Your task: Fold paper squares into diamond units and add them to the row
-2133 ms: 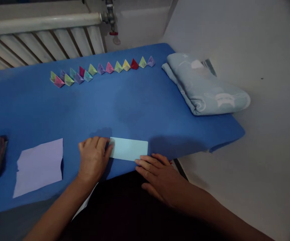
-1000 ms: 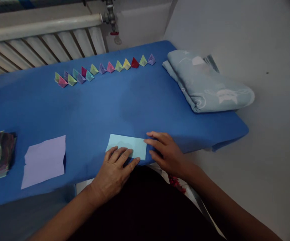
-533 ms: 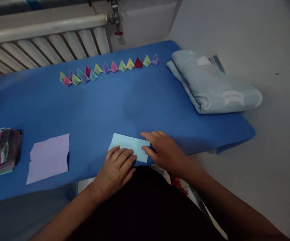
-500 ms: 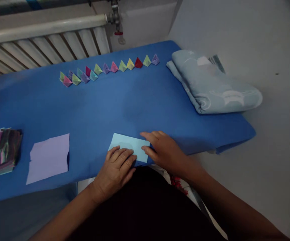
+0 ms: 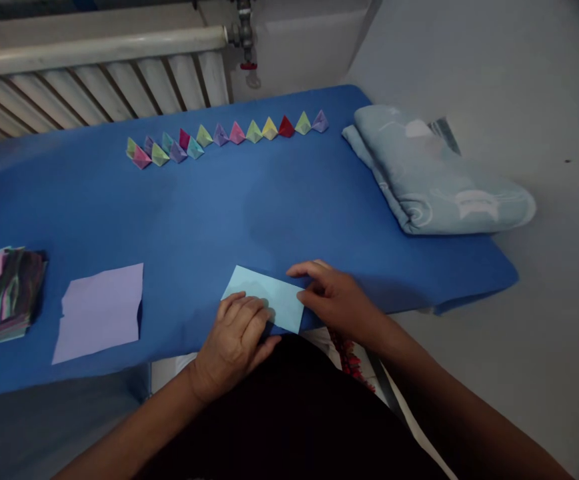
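Note:
A light blue rectangle of folded paper (image 5: 280,293) lies at the near edge of the blue-covered table (image 5: 209,220). My left hand (image 5: 239,337) rests flat on its lower left part, the fingers loosely spread over it. At the paper's right end is my right hand (image 5: 332,293), with the thumb at the edge and the index finger reaching above the corner, a gap between them. To the left lies a purple sheet (image 5: 100,313) with uneven edges.
A stack of coloured papers (image 5: 7,293) is at the far left. Several small folded paper shapes (image 5: 237,133) stand in rows towards the back. A folded grey-green blanket (image 5: 439,180) lies at the right, and a radiator (image 5: 94,57) is behind the table.
The view has shifted slightly. My right thumb and index finger have bent a little at the paper's right end. My left hand stays on the paper.

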A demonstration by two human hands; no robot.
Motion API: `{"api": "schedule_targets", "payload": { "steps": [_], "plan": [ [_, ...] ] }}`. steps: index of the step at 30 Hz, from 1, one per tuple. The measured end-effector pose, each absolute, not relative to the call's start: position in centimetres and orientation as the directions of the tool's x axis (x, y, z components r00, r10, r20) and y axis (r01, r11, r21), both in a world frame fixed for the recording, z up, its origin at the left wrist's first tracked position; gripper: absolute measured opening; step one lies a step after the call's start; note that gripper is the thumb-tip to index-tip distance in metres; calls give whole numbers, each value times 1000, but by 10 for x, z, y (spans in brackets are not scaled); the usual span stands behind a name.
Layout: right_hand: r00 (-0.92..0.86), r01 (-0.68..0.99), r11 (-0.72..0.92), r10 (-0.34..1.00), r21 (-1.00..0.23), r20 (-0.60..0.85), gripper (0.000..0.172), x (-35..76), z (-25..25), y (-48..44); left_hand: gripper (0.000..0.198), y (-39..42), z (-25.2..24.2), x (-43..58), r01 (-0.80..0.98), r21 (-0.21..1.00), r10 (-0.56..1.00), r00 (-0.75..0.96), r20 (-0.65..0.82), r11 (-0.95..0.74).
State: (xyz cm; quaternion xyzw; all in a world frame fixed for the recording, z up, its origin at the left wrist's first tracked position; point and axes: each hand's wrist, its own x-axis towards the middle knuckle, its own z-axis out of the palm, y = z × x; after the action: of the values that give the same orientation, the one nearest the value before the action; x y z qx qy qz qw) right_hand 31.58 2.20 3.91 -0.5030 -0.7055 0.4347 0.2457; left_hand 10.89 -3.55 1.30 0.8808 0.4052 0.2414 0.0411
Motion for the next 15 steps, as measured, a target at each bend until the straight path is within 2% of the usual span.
{"api": "schedule_targets", "payload": {
  "steps": [5,12,15],
  "plan": [
    [-373,506,139,925,-851,-70,29,318,38,20,32,-34,13,115,743,201,744,530,406,-639],
    [-342,501,126,938,-857,-62,22,321,32,23,20,-31,11,118,760,150,740,535,407,-632],
    [-320,530,218,947,-820,45,15,327,34,22,14,-30,10,117,756,120,722,547,424,-643]
  ]
}}
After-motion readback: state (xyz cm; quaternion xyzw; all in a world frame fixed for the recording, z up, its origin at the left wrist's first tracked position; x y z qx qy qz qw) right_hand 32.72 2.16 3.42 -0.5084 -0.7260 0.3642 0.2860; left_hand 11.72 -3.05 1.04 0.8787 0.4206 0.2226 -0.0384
